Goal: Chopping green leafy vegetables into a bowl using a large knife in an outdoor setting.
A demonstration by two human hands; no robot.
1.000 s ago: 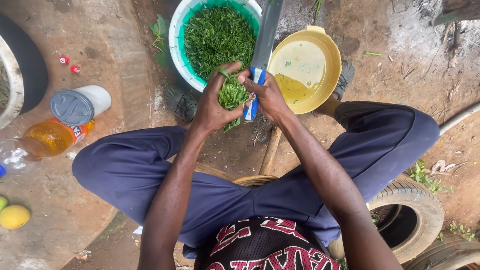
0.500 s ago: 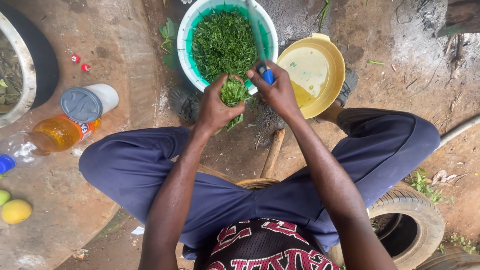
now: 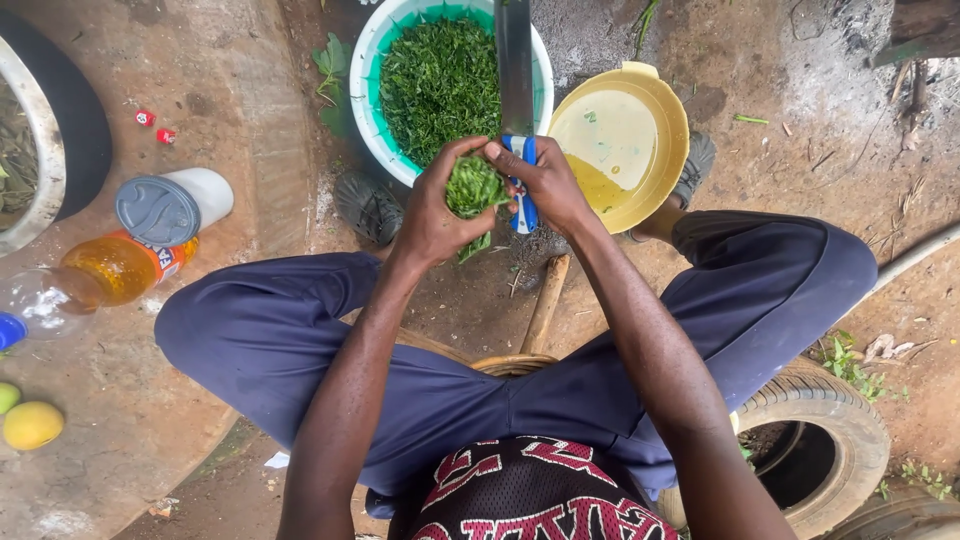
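Observation:
My left hand grips a tight bundle of green leaves just in front of a white and teal bowl. That bowl is heaped with finely cut greens. My right hand is closed on the blue and white handle of a long knife. Its flat blade points away from me over the bowl, right beside the end of the bundle. Both hands touch at the fingertips over the leaves.
A yellow basin with a little yellowish liquid sits right of the bowl. At left lie a grey-lidded white jar, an orange drink bottle and yellow fruit. A tyre is at lower right, a wooden stick between my knees.
The knife swung down through the end of the bundle, blurred half a second ago, and is now back up with the blade flat over the bowl. My left hand kept its grip on the leaves.

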